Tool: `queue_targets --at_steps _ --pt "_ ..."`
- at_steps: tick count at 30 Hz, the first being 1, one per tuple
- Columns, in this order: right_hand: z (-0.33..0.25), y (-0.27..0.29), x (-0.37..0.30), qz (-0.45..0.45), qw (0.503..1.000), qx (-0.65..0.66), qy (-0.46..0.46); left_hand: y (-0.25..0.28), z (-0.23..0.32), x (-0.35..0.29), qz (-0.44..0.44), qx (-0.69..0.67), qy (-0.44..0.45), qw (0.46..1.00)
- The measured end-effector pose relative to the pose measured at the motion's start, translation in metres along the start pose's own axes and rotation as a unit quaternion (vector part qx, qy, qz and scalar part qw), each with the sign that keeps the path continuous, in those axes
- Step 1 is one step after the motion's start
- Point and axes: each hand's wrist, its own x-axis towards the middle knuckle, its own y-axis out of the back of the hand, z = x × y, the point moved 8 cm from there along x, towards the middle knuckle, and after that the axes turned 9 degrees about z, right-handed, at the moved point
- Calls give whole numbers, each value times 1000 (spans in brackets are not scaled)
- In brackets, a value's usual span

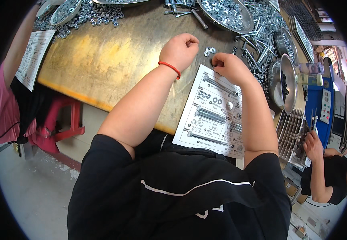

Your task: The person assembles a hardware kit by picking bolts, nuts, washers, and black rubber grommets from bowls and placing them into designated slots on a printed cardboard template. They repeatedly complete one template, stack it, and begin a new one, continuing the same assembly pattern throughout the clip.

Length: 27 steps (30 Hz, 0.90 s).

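My left hand (180, 52), with a red cord bracelet (169, 68) at its wrist, is curled above the wooden table. Whatever its fingers may hold is hidden. Just right of it lies a small group of shiny metal nuts (208, 51). On the other side of these nuts is my right hand (232, 69), thumb and fingers drawn together; what is in them, if anything, does not show. Below that hand and forearm lies a printed parts sheet (199, 120) with pictures of bolts, nuts and washers, partly covered by the arm.
Metal bowls of hardware (243, 29) and a heap of loose bolts (263, 44) crowd the far right. More nuts (101, 18) are heaped at far left. A steel bowl (288, 64) stands on the right. Other people sit at left and work at right beside a blue machine (314, 105).
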Motion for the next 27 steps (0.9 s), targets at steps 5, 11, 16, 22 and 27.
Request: queue_targets --at_steps 5,11,16,22,27 --pt "20 -5 7 18 969 214 -118 -2 -2 2 7 -13 -5 1000" --pt "10 -7 24 201 976 52 -62 -2 -4 3 5 -27 -5 1000" --pt "26 -16 28 114 961 181 -174 -2 -1 2 1 -16 7 1000" --pt "10 0 31 208 973 49 -90 -2 -1 0 5 -18 10 1000" --pt "2 -1 21 167 978 118 -34 -5 -4 5 12 -25 -22 999"
